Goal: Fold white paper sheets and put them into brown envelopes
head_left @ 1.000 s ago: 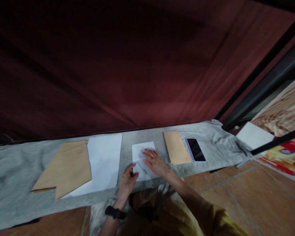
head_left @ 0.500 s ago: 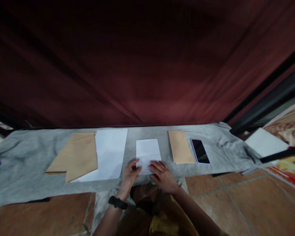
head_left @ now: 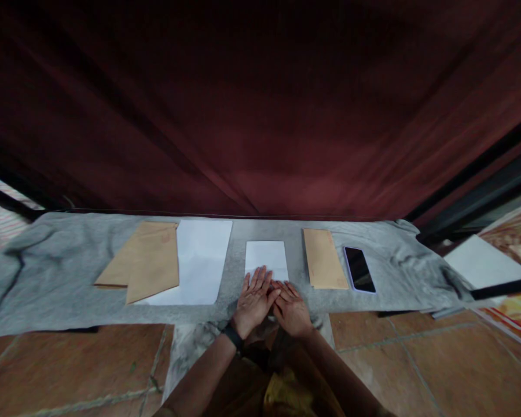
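A white sheet of paper (head_left: 266,256), apparently folded, lies in front of me on the grey cloth. Its near edge is hidden under my fingers. My left hand (head_left: 255,299) rests flat on the lower left of the paper with its fingers stretched out. Beside it, my right hand (head_left: 292,307) lies flat at the paper's lower right, fingers extended. The two hands touch or nearly touch at the thumbs. Neither one grips anything. To the left is a larger stack of white paper (head_left: 202,260), partly covered by brown envelopes (head_left: 154,263).
Right of the hands lie more brown envelopes (head_left: 325,260) and a phone (head_left: 359,269) with a dark screen. The grey cloth (head_left: 69,278) covers a narrow bench against a dark red curtain (head_left: 252,145). Tiled floor (head_left: 91,370) shows below.
My left hand has gone from pinching the paper's left edge to lying flat across it, nearer my right hand. The paper appears shorter. The whole view has shifted slightly.
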Demonstrator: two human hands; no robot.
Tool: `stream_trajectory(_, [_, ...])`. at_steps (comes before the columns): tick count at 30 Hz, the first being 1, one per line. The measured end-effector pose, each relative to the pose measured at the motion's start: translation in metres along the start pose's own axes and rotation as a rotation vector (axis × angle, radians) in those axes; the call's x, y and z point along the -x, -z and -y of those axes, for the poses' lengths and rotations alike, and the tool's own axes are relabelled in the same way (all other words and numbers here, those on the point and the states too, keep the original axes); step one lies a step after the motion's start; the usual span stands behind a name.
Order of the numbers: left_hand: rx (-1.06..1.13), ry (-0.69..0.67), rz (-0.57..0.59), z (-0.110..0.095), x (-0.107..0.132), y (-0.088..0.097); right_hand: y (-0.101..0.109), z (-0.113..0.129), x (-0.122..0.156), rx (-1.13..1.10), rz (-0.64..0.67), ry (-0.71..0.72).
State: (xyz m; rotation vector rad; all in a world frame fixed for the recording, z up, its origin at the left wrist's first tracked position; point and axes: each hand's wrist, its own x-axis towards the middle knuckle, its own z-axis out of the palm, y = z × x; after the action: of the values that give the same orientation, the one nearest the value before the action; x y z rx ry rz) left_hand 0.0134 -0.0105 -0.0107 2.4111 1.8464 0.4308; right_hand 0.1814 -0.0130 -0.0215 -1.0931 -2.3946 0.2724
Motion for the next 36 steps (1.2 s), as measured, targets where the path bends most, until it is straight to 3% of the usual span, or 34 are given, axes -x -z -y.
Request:
stream_trajectory(6, [-0.039,0.011,-0.062,0.027,0.025,0.007,0.004,0.002,-0.001,0.002,-0.01,0.004])
stream_trajectory(12, [0.034,-0.095,-0.055,0.047,0.05,0.022,0.005,0.003,0.0,-0.004,-0.004,0.018])
stream_trajectory(20, [0.193,-0.098,-0.006,0.049,0.038,0.03,0.009,-0.008,-0.001,-0.143,-0.024,-0.008])
stream_trajectory(25, [0.298,-0.077,-0.048,0.06,0.038,0.024,0.007,-0.023,0.005,-0.22,-0.165,-0.108])
stream_trajectory(28, [0.296,-0.052,-0.072,0.06,0.039,0.021,0.004,-0.027,0.006,-0.226,-0.209,-0.147])
stream_trajectory(36, [0.159,-0.099,-0.079,0.054,0.039,0.022,0.007,-0.029,0.003,-0.2,-0.157,-0.176])
